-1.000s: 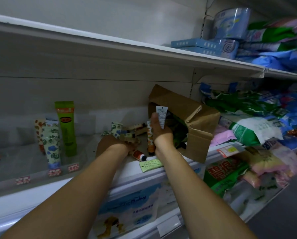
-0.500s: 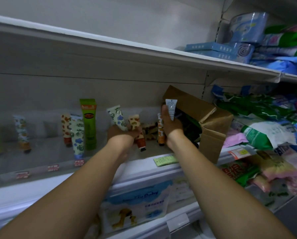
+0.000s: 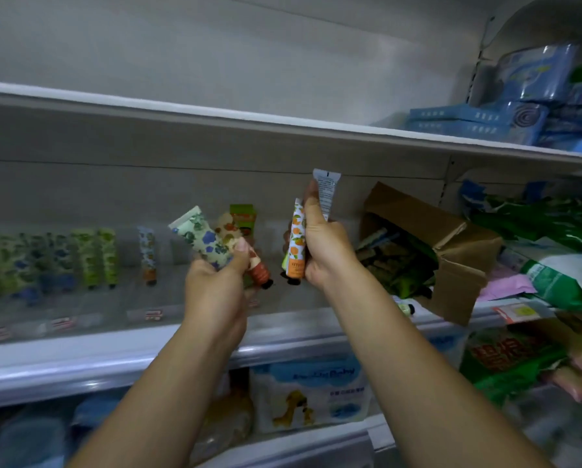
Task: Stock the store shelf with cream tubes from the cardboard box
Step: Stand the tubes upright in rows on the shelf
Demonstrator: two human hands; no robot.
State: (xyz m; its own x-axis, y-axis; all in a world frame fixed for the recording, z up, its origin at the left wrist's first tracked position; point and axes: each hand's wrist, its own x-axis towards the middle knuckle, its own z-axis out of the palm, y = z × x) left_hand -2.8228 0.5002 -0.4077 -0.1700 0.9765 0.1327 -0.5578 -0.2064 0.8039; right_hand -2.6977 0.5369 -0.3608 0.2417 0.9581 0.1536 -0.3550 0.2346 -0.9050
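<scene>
My left hand [image 3: 215,285] grips two cream tubes: a blue-flowered tube [image 3: 202,238] and an orange-patterned tube [image 3: 249,258] with a black cap pointing down. My right hand [image 3: 326,248] holds an orange-fruit tube [image 3: 296,244] and a white tube [image 3: 326,190] that sticks up above the fingers. Both hands hover in front of the middle shelf [image 3: 80,319]. The open cardboard box [image 3: 451,244] lies on its side at the right of that shelf, with more tubes inside. Several tubes [image 3: 104,251] stand upright along the shelf's left part.
A green tube [image 3: 244,216] stands behind my left hand. Green and white bags [image 3: 553,265] are piled right of the box. Blue packs [image 3: 478,123] sit on the upper shelf. A baby-product pack [image 3: 310,393] stands on the lower shelf. Red price tags [image 3: 153,314] line the shelf edge.
Both hands have lifted away from the box and shelf floor with their tubes. The view has swung left, so more standing tubes show at the left.
</scene>
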